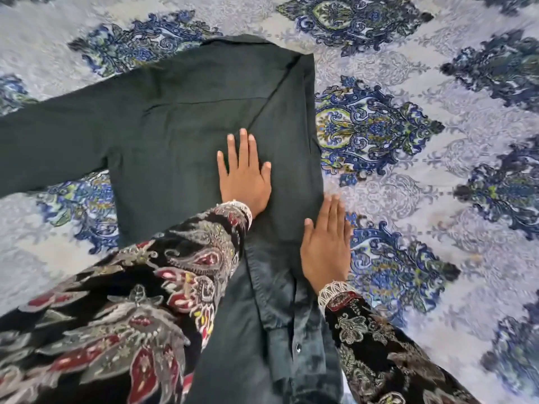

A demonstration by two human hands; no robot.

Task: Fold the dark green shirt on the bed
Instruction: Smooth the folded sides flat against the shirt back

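- The shirt point(186, 118) lies flat on the bed point(437, 199), back side up, collar end away from me and hem toward me. Its long axis runs from my body straight out ahead.
- The right side looks already folded in: I see a straight vertical edge along the right, and a button placket point(291, 330) showing on the turned-over flap near the hem.
- The left sleeve point(52, 135) lies spread out to the left, well apart from both hands and not yet folded.
- My left hand point(245, 173) lies flat on the middle of the shirt, fingers straight and close together, pressing the cloth and gripping nothing.
- My right hand point(326, 246) lies flat on the folded right edge, fingers straight and together, their tips reaching past the edge onto the bedspread. It holds nothing either.
- I judge the smoothing of the right fold as the step in hand, with the task roughly a third done.
- The next move turns on the sleeve lying to the left: the left hand is nearer it, and would have to reach left across the body of the shirt to bring it in.
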